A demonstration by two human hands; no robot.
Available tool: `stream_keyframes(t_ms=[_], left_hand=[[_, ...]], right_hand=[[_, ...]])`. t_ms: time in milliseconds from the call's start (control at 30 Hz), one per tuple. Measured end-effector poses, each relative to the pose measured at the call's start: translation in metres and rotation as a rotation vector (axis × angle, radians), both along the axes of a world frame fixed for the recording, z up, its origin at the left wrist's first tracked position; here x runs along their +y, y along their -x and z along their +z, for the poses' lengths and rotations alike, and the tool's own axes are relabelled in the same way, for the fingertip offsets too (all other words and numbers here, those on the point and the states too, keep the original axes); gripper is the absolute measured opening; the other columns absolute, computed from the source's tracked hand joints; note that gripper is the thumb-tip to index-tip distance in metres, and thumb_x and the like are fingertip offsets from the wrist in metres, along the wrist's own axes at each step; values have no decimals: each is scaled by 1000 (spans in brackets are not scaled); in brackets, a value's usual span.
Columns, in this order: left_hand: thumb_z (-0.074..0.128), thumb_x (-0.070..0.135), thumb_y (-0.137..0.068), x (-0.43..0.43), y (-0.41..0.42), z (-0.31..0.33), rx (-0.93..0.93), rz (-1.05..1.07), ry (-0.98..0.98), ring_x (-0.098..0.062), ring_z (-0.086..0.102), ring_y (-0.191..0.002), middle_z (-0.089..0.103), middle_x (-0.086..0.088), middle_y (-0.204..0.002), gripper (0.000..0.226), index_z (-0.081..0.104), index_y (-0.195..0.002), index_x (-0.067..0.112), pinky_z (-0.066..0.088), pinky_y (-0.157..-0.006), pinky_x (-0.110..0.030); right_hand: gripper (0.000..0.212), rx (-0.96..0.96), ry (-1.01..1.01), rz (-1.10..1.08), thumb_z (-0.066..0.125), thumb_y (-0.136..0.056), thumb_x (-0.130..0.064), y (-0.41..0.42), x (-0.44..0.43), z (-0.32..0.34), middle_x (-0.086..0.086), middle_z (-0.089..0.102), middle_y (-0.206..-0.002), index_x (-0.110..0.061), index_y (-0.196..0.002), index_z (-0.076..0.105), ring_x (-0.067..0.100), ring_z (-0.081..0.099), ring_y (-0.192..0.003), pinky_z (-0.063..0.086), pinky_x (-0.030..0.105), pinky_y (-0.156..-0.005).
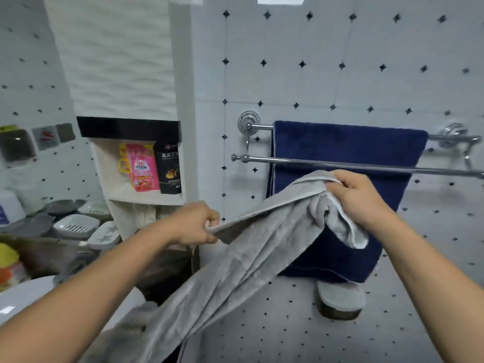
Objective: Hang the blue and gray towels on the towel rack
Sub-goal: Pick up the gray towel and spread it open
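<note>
A dark blue towel [345, 150] hangs over the rear bar of the chrome towel rack [262, 159] on the tiled wall. The rack's front bar runs bare across the blue towel. I hold a gray towel [251, 247] stretched between both hands, just below and in front of the front bar. My left hand [195, 224] pinches one edge of it at the lower left. My right hand [358, 195] grips a bunched part higher up, close under the front bar. The rest of the gray towel hangs down toward the lower left.
A wall niche [146, 169] to the left holds a pink pouch and a black packet. Several soap dishes [76, 226] are stacked on the left, beside a white basin rim [23, 297]. A gray slipper [340, 297] lies on the floor under the blue towel.
</note>
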State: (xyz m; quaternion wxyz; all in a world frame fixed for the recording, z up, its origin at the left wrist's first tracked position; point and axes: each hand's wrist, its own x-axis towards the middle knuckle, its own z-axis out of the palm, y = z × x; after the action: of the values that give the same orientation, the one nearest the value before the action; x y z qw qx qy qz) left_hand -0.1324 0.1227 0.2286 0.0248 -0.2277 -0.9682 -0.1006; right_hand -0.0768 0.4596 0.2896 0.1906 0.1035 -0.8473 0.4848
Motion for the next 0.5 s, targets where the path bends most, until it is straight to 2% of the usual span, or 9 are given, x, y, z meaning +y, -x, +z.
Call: stream_keyframes(t_ms=[67, 133, 200, 267, 333, 433, 500], left_hand=[[73, 28, -76, 29, -1, 12, 12, 17, -191, -20, 49, -71, 51, 2, -72, 33, 42, -64, 27, 35, -59, -31], [67, 11, -80, 60, -4, 27, -2, 38, -498, -16, 43, -59, 47, 3, -63, 31, 42, -67, 23, 33, -51, -27], [62, 4, -85, 93, -7, 41, -6, 53, -784, -11, 39, -49, 45, 2, -60, 27, 46, -73, 22, 31, -42, -22], [63, 7, -89, 125, -10, 54, -3, 80, -1028, -7, 40, -44, 49, 1, -62, 17, 56, -84, 22, 31, -38, -19], [66, 13, -89, 153, -13, 65, 10, 130, -1159, -6, 45, -51, 53, 1, -67, 4, 64, -88, 17, 34, -40, -15], [66, 18, -90, 182, -16, 75, -67, 159, -1337, -12, 47, -57, 54, -4, -66, 21, 59, -72, 9, 36, -48, -15], [65, 17, -91, 191, -16, 77, -149, 201, -1452, -16, 54, -61, 60, -4, -64, 29, 53, -65, 12, 40, -58, -21]], right_hand=[[21, 47, 0, -102, 56, -87, -12, -6, 38, 14, -1, 73, -78, -24, -84, 73, 6, 63, -66, 50, 29, -66], [18, 75, 18, -207, 56, -86, -19, -11, 76, 27, -3, 72, -79, -27, -85, 72, 13, 65, -71, 50, 33, -70], [17, 90, 30, -291, 55, -84, -23, -17, 109, 38, -1, 70, -79, -27, -85, 71, 20, 63, -73, 49, 36, -73], [17, 83, 59, -338, 54, -84, -20, -23, 135, 44, 0, 68, -74, -25, -79, 70, 20, 61, -68, 47, 32, -66], [22, 36, 72, -377, 56, -84, -16, -26, 152, 42, -7, 62, -57, -23, -65, 64, 18, 55, -58, 40, 28, -55], [27, -129, 54, -397, 65, -77, -11, -27, 167, 29, -12, 50, -41, -17, -56, 49, 12, 48, -46, 33, 24, -44], [28, -230, 58, -373, 63, -80, -4, -25, 178, 15, -8, 53, -49, -19, -61, 48, 12, 46, -48, 32, 24, -45]])
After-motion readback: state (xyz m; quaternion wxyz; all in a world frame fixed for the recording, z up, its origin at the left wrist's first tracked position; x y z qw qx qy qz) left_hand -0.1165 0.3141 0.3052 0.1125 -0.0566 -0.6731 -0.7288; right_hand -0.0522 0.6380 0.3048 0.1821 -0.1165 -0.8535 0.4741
